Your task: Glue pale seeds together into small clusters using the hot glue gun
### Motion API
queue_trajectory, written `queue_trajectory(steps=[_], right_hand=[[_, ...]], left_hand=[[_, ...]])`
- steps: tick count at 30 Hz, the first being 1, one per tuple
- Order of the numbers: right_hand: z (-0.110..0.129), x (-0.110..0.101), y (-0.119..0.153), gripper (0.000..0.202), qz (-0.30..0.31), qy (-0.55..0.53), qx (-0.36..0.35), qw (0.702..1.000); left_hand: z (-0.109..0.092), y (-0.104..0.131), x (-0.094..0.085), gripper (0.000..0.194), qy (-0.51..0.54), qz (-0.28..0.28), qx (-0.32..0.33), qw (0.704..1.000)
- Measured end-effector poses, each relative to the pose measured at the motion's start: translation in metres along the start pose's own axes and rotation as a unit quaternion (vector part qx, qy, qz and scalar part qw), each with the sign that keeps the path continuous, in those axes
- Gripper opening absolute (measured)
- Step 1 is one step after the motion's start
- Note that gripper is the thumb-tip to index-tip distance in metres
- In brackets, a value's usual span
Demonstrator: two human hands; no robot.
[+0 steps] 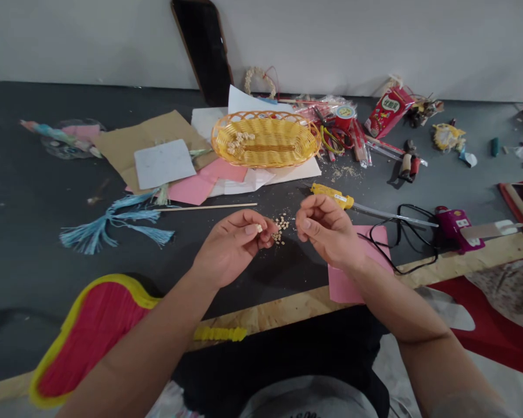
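The dark grey worktop [30, 244] has a wood-grained front edge [283, 306] and meets a pale wall [331, 46] at 12 o'clock from the middle of the view; a pale floor [501, 377] shows toward 4 o'clock. A phone [204, 52] leans on the wall at 11, its top cut off. Brown paper [126, 145] lies at 10.

At 8 o'clock, the left forearm covers part of a red shape with a yellow border [96, 331]. At 3, the right hand [333, 232] hides part of a yellow glue gun [325, 191], and its wrist overlaps a pink sheet [344, 284]. A dark clump [422, 110] by the red carton [390, 110] at 2 is hard to make out.

The yellow woven basket [283, 148] at 12 holds a cluster of pale beads [239, 141] at its 9 o'clock end. The carton's contents are hidden.

Just below centre, the left hand [229, 247] pinches a small pale piece [259, 228] between thumb and fingers. The right hand is curled, thumb near the fingers; whether it grips anything, I cannot tell. Loose pale bits [281, 226] lie between the hands.
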State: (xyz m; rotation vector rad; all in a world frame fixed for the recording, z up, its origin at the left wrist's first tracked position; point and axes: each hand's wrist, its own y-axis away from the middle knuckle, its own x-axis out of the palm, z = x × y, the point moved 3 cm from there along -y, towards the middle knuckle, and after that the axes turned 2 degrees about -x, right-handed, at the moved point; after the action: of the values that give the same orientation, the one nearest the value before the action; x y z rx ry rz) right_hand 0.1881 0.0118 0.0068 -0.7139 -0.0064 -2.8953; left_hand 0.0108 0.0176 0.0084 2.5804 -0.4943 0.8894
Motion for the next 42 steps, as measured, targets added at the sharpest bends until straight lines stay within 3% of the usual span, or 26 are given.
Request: queue_trajectory(steps=[5,10,17,25,33,39,42], right_hand=[[-0.0054,-0.0004,0.0015,0.025,0.036,0.043,0.009,0.998],[-0.0027,-0.0001,-0.0006,0.021,0.009,0.020,0.008,1.000],[0.0015,-0.0027,0.0017,0.021,-0.026,0.046,-0.002,0.999],[-0.0010,-0.0075,-0.0016,0.024,-0.019,0.073,-0.016,0.997],[-0.0015,-0.0030,0.0006,0.028,0.012,0.221,-0.093,0.971],[-0.0045,-0.0009,-0.0022,0.029,0.015,0.137,-0.051,0.989],[-0.0073,-0.0013,-0.0029,0.032,0.011,0.088,0.003,0.996]], left_hand=[[-0.0010,0.0013,0.0025,0.018,0.009,0.036,-0.009,0.999],[-0.0012,0.0008,0.0033,0.018,0.009,0.036,-0.001,0.999],[-0.0079,-0.0018,0.0008,0.023,0.037,-0.021,0.036,0.998],[-0.0079,-0.0025,-0.0004,0.018,0.048,-0.051,0.017,0.997],[-0.0041,0.0004,0.0034,0.021,0.013,0.027,-0.004,1.000],[-0.0018,0.0012,0.0021,0.018,-0.037,0.062,0.031,0.997],[-0.0021,0.0052,0.0055,0.012,-0.187,0.077,0.109,0.973]])
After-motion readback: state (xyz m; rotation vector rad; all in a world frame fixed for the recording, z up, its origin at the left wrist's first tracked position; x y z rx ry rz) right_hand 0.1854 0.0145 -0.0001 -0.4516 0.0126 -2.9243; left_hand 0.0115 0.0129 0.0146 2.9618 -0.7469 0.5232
